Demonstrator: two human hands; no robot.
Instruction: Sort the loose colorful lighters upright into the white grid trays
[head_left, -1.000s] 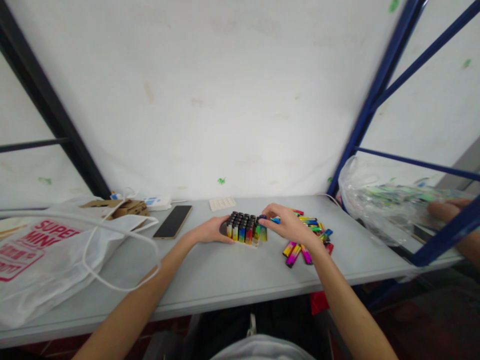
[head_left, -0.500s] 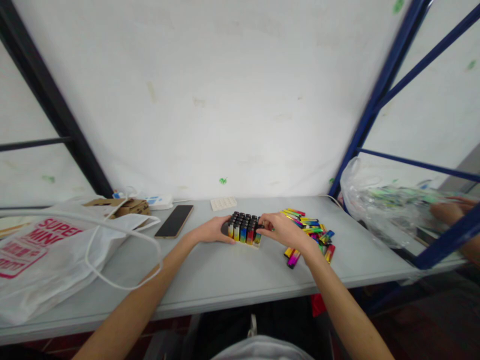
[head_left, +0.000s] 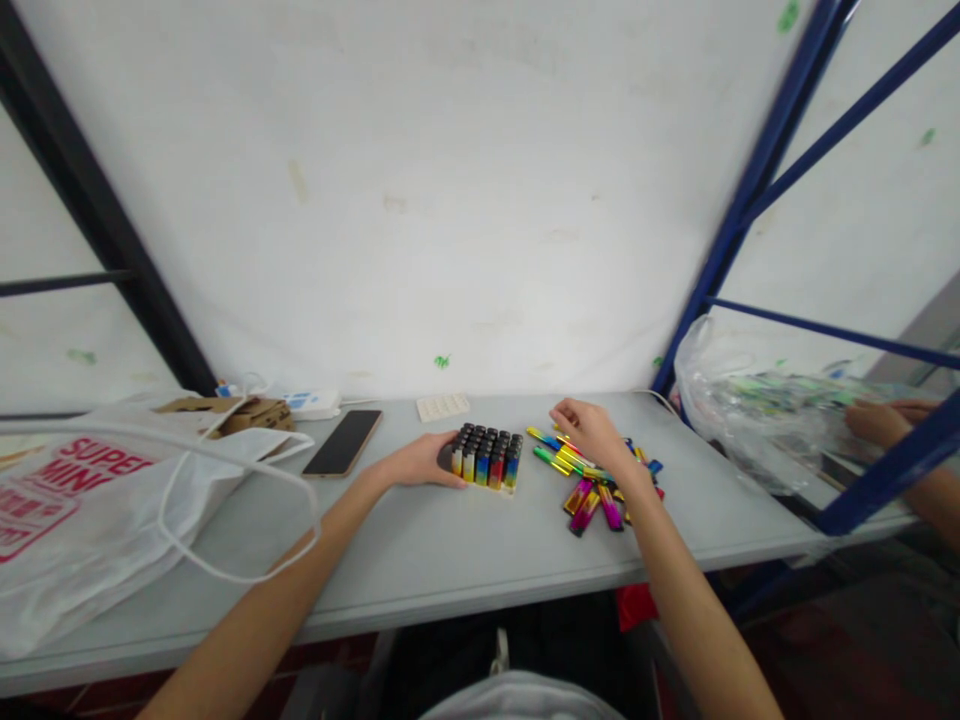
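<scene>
A block of upright rainbow-coloured lighters (head_left: 486, 459) with black tops stands in a tray on the grey table (head_left: 450, 550). My left hand (head_left: 417, 462) rests against the block's left side, fingers curled around it. My right hand (head_left: 592, 432) hovers over a loose pile of coloured lighters (head_left: 592, 480) lying flat to the right of the block. Its fingers are bent down onto the pile, and whether they hold one is hidden.
A phone (head_left: 343, 443) lies face down left of the block, a white tray insert (head_left: 442, 406) behind it. A white plastic bag with red print (head_left: 90, 510) and a cardboard piece (head_left: 240, 412) fill the left. Another person's hand (head_left: 881, 420) reaches behind a clear bag (head_left: 757, 410) at right.
My right hand left the block's right edge and moved right to the loose pile. My left hand stayed on the block.
</scene>
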